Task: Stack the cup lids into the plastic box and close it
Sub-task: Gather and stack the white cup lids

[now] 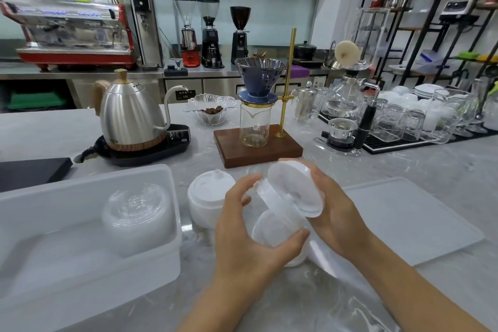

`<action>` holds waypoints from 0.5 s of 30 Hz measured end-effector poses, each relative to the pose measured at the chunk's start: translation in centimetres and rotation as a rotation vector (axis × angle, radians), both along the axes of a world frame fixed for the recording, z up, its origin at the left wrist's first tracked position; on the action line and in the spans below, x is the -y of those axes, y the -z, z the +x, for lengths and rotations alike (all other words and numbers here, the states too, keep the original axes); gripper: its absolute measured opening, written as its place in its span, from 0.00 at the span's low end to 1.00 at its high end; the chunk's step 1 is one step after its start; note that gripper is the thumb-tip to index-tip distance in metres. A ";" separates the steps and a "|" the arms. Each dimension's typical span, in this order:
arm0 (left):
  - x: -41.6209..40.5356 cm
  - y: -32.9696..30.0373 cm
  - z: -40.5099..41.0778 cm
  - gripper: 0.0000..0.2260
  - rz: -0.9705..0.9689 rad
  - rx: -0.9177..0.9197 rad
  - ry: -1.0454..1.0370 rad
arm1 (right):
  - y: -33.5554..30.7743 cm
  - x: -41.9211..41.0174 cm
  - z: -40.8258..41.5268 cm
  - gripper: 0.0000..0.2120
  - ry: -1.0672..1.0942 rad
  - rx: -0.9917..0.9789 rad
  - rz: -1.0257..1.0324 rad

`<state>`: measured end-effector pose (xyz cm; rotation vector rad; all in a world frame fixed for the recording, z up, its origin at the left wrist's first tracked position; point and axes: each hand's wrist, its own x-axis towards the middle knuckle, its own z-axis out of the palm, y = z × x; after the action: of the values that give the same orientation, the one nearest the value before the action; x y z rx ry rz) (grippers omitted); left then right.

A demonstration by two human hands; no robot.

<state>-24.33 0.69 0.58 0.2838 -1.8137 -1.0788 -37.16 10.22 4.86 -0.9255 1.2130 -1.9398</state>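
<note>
- Left hand (249, 226) curls its grip round a short stack of white cup lids (277, 232), held above the marble surface (404, 164).
- Right hand (334, 213) grips a tilted white lid (295, 188) at that stack's top.
- Another lid stack (208, 203) stands just left.
- The open plastic box (89, 226), far left, holds clear lids (137, 213).
- The box cover (412, 218) lies flat, right.

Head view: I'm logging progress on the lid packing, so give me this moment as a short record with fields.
box: open, left of the hands
in box: stack of clear lids
left hand: grips lid stack from the left
right hand: holds tilted white lid, fingers behind it
other lids: white stack on counter
box lid: flat on counter at right, not on box
</note>
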 end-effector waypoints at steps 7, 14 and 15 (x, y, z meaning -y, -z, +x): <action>-0.3 0.4 -0.3 0.41 0.099 -0.058 0.077 | 0.9 0.5 1.0 0.17 0.004 -0.075 0.050; -0.3 0.6 -0.2 0.43 0.112 -0.042 0.060 | 1.4 1.0 1.9 0.21 -0.038 -0.090 0.080; -0.2 0.6 -0.2 0.43 0.116 -0.038 0.059 | 1.5 1.0 2.0 0.22 -0.040 -0.095 0.084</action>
<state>-24.54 0.90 -0.03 0.2782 -1.7387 -1.2250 -35.20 9.25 3.40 -1.0003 1.3095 -1.8176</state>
